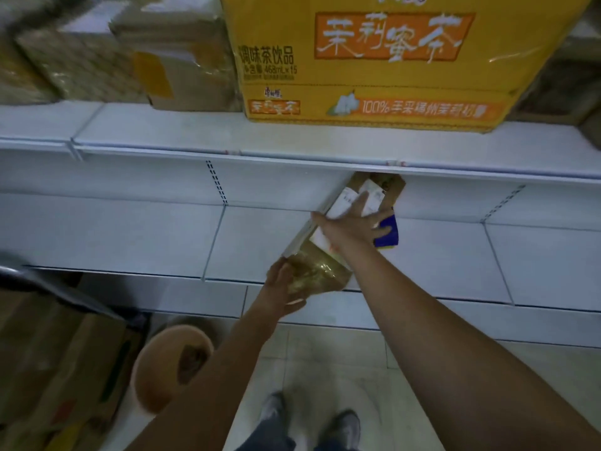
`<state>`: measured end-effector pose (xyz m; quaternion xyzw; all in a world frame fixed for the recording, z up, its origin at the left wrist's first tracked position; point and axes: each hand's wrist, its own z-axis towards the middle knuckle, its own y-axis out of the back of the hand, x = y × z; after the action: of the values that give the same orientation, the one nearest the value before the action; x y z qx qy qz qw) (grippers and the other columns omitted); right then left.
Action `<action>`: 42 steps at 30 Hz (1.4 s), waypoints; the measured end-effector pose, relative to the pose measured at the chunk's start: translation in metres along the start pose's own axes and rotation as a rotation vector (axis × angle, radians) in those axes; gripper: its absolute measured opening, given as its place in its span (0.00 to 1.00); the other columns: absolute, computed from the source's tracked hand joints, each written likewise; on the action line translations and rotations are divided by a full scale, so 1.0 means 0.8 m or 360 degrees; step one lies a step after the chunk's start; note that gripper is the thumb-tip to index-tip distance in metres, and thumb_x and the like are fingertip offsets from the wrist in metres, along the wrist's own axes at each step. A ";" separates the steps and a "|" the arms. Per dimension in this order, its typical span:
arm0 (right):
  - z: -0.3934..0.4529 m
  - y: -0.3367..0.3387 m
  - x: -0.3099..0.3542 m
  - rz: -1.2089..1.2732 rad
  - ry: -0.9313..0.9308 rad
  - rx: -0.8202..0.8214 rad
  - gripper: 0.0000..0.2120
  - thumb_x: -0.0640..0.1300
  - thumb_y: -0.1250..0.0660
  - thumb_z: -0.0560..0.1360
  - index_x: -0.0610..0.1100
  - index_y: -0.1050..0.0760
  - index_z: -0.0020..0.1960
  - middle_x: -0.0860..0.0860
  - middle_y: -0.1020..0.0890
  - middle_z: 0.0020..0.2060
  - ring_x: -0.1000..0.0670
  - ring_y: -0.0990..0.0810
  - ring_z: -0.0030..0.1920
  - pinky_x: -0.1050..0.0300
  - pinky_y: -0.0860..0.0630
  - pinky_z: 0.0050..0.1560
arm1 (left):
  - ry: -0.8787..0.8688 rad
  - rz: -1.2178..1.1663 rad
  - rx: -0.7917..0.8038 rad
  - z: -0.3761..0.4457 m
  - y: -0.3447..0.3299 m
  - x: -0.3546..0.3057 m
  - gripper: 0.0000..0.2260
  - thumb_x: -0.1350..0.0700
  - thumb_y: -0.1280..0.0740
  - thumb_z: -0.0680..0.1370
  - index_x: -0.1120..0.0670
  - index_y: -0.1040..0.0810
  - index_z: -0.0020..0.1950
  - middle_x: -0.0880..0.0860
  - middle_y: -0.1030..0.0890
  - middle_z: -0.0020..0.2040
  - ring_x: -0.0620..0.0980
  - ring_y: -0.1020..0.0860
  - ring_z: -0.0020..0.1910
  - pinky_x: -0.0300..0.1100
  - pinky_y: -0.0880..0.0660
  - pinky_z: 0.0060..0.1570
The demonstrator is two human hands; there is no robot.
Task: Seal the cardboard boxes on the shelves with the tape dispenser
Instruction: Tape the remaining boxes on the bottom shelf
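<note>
A small brown cardboard box (320, 271) with shiny clear tape and white labels lies at an angle on the lower white shelf (130, 236), its near end over the shelf's front edge. My left hand (282, 288) holds that near end, fingers along its side and thumb beneath. My right hand (353, 224) presses flat on the box's top with fingers spread over the labels. A blue and yellow patch (387, 234) shows beside my right hand. A brown tape roll (172, 366) hangs by my left forearm, partly hidden behind it.
A large yellow drinks carton (383, 60) and taped brown boxes (175, 60) stand on the upper shelf (162, 131). More cardboard boxes (58, 369) are piled on the floor at left. My shoes (312, 421) stand on the tiled floor.
</note>
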<state>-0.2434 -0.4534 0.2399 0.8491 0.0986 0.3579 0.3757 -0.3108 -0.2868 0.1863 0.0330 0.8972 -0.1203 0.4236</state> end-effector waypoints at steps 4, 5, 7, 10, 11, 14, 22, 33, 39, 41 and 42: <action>-0.010 0.002 0.000 0.0195 -0.0183 -0.0040 0.57 0.69 0.31 0.67 0.58 0.68 0.78 0.40 0.65 0.77 0.31 0.49 0.75 0.39 0.35 0.71 | -0.0026 0.0055 0.0117 -0.010 0.000 -0.010 0.21 0.46 0.38 0.83 0.47 0.34 0.75 0.53 0.25 0.68 0.57 0.22 0.63 0.45 0.21 0.54; -0.012 0.002 -0.004 0.0236 -0.0212 -0.0073 0.56 0.69 0.31 0.67 0.57 0.67 0.78 0.40 0.60 0.77 0.32 0.45 0.74 0.40 0.34 0.70 | -0.0163 0.0199 0.0172 -0.012 -0.001 -0.013 0.22 0.47 0.35 0.82 0.50 0.35 0.75 0.52 0.26 0.68 0.55 0.24 0.66 0.43 0.22 0.55; -0.025 0.005 -0.012 0.0352 -0.0302 -0.0149 0.56 0.69 0.31 0.67 0.56 0.64 0.79 0.39 0.51 0.76 0.33 0.39 0.71 0.42 0.34 0.69 | -0.0530 0.0794 0.0160 -0.011 -0.001 -0.006 0.33 0.40 0.30 0.76 0.50 0.37 0.76 0.52 0.31 0.70 0.53 0.28 0.69 0.43 0.25 0.59; -0.046 0.014 -0.025 0.0642 -0.0355 -0.0204 0.54 0.69 0.31 0.66 0.56 0.60 0.79 0.40 0.44 0.74 0.34 0.34 0.67 0.40 0.32 0.67 | -0.0726 0.1402 -0.0174 -0.023 0.003 -0.013 0.48 0.23 0.35 0.64 0.43 0.43 0.79 0.55 0.43 0.76 0.59 0.40 0.74 0.58 0.34 0.70; -0.053 0.021 -0.033 0.0751 -0.0360 -0.0203 0.52 0.68 0.31 0.66 0.56 0.58 0.79 0.40 0.42 0.73 0.34 0.34 0.67 0.40 0.31 0.66 | -0.0749 0.1411 -0.0154 -0.028 0.002 -0.021 0.49 0.21 0.37 0.62 0.40 0.43 0.78 0.55 0.44 0.77 0.59 0.41 0.75 0.59 0.37 0.71; -0.077 0.043 -0.072 0.1077 -0.0389 -0.0094 0.51 0.71 0.31 0.61 0.58 0.49 0.78 0.43 0.32 0.71 0.37 0.28 0.65 0.39 0.28 0.64 | -0.0860 0.1444 -0.0108 -0.049 0.013 -0.044 0.41 0.25 0.38 0.66 0.39 0.36 0.76 0.54 0.43 0.75 0.56 0.42 0.74 0.55 0.45 0.73; -0.131 0.107 -0.174 0.1488 0.0012 0.0009 0.26 0.58 0.37 0.78 0.59 0.41 0.73 0.47 0.25 0.64 0.40 0.24 0.60 0.36 0.23 0.59 | -0.0317 0.0749 -0.0126 -0.024 0.064 -0.105 0.44 0.30 0.35 0.73 0.45 0.50 0.82 0.56 0.44 0.80 0.59 0.38 0.77 0.57 0.41 0.75; -0.195 0.152 -0.245 0.1925 -0.0088 0.0213 0.21 0.57 0.42 0.80 0.46 0.28 0.67 0.40 0.17 0.57 0.39 0.18 0.55 0.43 0.19 0.52 | 0.0204 0.0165 0.0854 -0.069 0.038 -0.116 0.21 0.45 0.39 0.81 0.53 0.23 0.70 0.59 0.20 0.65 0.62 0.21 0.63 0.61 0.28 0.65; -0.219 0.218 -0.275 0.2009 -0.0156 0.0041 0.22 0.58 0.44 0.81 0.41 0.22 0.52 0.41 0.19 0.44 0.43 0.19 0.43 0.49 0.23 0.50 | 0.0162 0.0402 0.0922 -0.101 -0.042 -0.128 0.30 0.33 0.51 0.81 0.51 0.19 0.61 0.58 0.16 0.57 0.57 0.16 0.52 0.53 0.17 0.45; -0.228 0.234 -0.302 0.2170 -0.0225 -0.0033 0.26 0.60 0.48 0.82 0.42 0.20 0.56 0.41 0.17 0.49 0.41 0.17 0.47 0.48 0.21 0.51 | -0.0036 0.0561 0.1019 -0.106 -0.064 -0.125 0.31 0.29 0.49 0.77 0.48 0.22 0.64 0.53 0.16 0.59 0.49 0.16 0.53 0.43 0.18 0.44; -0.233 0.241 -0.318 0.2232 -0.0245 -0.0047 0.27 0.61 0.48 0.82 0.42 0.19 0.57 0.41 0.16 0.51 0.41 0.16 0.47 0.47 0.19 0.49 | -0.0175 0.0630 0.1093 -0.109 -0.076 -0.121 0.33 0.26 0.45 0.74 0.46 0.25 0.67 0.49 0.17 0.62 0.43 0.18 0.57 0.39 0.21 0.51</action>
<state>-0.5743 -0.5927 0.3269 0.7301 -0.5037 0.4558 0.0739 -0.3245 -0.3204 0.3256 0.3384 0.7571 -0.3309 0.4503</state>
